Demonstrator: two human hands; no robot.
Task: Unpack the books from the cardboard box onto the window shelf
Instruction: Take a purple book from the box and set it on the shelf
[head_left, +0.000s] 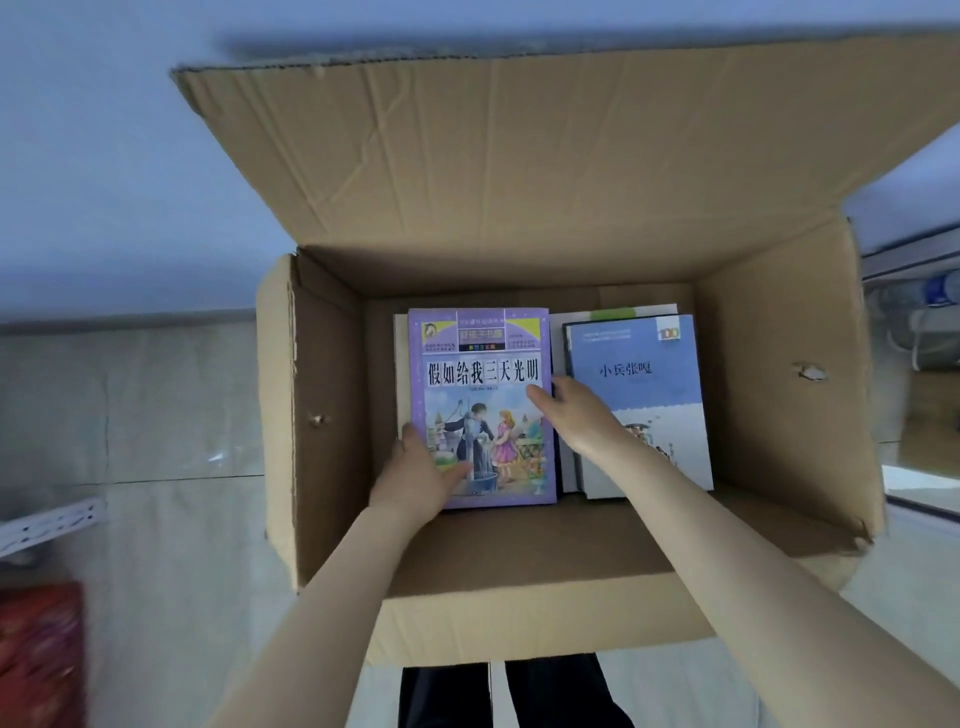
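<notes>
Two hands in the box, one per long edge of the same volume. Left hand (421, 470): thumb over the cover, fingers curled under the near-left corner, apparently to pry it free. Right hand (569, 410): fingers wedged into the gap at the right edge, clasping it. Purple book (480, 384): flat, topmost of the left stack. Blue book (641, 384): flat, just beside, untouched. Cardboard box (769, 364): flaps open. Window shelf: not identifiable.

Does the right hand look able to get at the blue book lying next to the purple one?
Probably yes. The right hand is already inside the open cardboard box, its forearm passing right over the blue book. Nothing lies on that cover, though the fingers are now at the purple book's edge.
</notes>
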